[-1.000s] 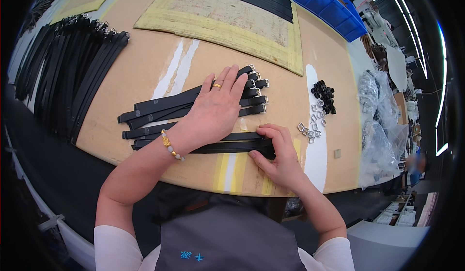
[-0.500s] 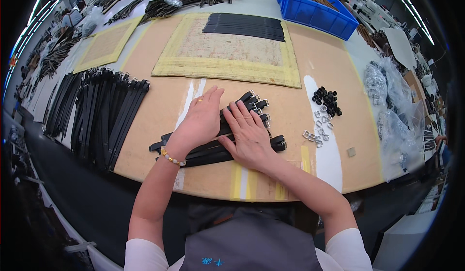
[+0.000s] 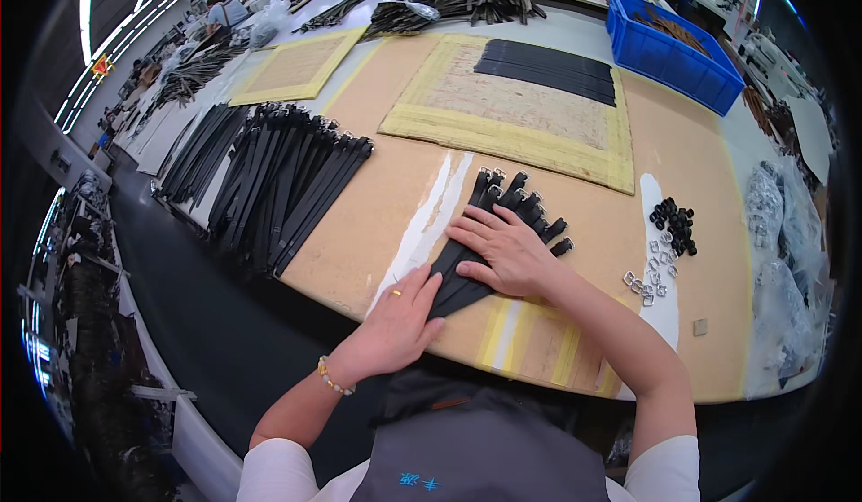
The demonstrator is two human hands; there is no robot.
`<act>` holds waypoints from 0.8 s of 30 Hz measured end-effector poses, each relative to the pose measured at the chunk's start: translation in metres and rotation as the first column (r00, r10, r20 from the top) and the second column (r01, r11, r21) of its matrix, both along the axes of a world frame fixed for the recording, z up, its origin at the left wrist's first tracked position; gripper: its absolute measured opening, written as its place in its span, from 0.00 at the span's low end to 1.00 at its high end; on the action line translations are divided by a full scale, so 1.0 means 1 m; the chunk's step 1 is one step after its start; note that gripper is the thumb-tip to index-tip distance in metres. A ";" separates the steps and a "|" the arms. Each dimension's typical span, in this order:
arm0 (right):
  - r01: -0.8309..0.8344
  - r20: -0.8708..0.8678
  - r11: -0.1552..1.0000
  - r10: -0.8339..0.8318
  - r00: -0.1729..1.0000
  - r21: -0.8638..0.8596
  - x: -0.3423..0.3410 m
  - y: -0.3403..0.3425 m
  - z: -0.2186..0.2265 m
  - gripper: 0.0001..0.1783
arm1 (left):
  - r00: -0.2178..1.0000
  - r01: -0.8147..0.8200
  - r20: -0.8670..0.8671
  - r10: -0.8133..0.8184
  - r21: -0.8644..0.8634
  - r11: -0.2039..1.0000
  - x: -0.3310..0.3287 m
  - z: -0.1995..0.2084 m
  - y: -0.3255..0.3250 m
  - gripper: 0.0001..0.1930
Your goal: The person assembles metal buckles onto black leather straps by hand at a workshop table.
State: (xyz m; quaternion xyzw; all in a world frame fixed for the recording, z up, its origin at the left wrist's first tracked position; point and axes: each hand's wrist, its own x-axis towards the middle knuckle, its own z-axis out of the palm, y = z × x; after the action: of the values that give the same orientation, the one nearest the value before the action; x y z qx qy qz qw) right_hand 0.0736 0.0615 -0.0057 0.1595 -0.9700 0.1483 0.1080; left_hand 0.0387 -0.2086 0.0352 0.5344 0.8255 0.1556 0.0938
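Note:
A small fan of black belts [image 3: 456, 295] lies on the table in front of me, their silver buckle ends spread at the far side and their plain ends near the table's front edge. My right hand [image 3: 512, 255] rests flat across the belts below the buckles, fingers stretched out. Against the near left side of the same belts lies my left hand [image 3: 395, 324], its fingers extended and the thumb apart. Part of the belts is hidden under both hands.
To the left lies a larger pile of black belts [image 3: 287, 179]. Black loops [image 3: 675, 224] and loose silver buckles [image 3: 660, 258] sit at the right, near plastic bags [image 3: 781, 268]. Farther off are a yellow-edged board [image 3: 530, 98] bearing black strips, and a blue crate [image 3: 673, 66].
The belts have turned from lying crosswise to pointing away from me. My left hand has moved from above them to their near ends. The whole view has shifted to the left.

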 end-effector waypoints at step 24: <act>-0.146 0.038 0.962 0.158 0.987 -0.230 0.086 -0.018 0.044 0.26 | -0.526 -0.172 0.847 -0.072 -0.024 0.985 0.077 -0.018 0.002 0.19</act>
State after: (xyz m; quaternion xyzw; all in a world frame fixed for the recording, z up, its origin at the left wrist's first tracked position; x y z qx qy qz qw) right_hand 0.1598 0.0432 0.0385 0.2160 -0.9343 0.2700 0.0865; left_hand 0.1157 -0.2068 0.0171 0.0852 0.3327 0.6036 0.7195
